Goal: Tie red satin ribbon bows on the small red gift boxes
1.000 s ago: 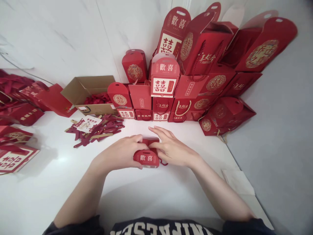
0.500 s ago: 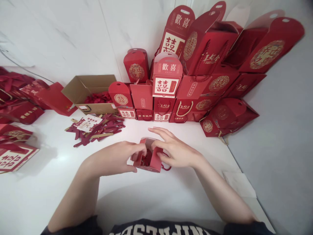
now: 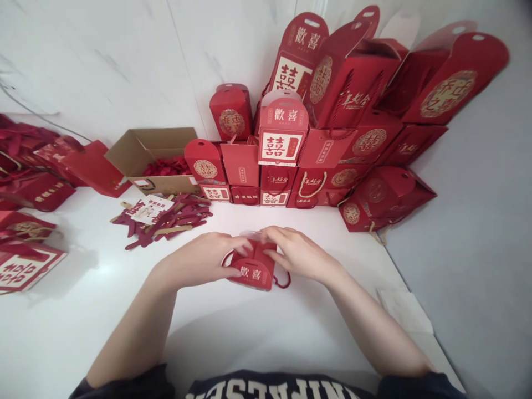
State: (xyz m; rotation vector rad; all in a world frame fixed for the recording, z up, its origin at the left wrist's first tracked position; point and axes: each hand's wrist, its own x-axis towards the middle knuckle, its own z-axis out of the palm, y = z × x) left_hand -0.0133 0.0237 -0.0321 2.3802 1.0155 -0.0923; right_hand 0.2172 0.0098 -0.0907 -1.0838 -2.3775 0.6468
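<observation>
A small red gift box (image 3: 253, 274) stands on the white table in front of me, its front flap with white characters folded over the top. A dark red cord handle (image 3: 283, 281) loops out at its right side. My left hand (image 3: 220, 257) grips the box's left side, thumb on the front flap and fingers over the top. On the right, my right hand (image 3: 291, 252) has its fingers bent around the top right edge. A pale rear flap (image 3: 250, 235) stands up behind the fingers. The inside of the box is hidden.
Red gift boxes (image 3: 282, 147) are stacked against the wall. An open cardboard carton (image 3: 166, 182) holds red pieces, and a pile of dark red ribbon-like strips (image 3: 183, 219) lies before it. More red boxes (image 3: 31, 266) stand at the left edge. A grey panel (image 3: 469, 233) borders the right.
The box top was open with red contents showing; now its side panels and front flap are folded in. My right hand has moved slightly down, its fingers now on the top edge.
</observation>
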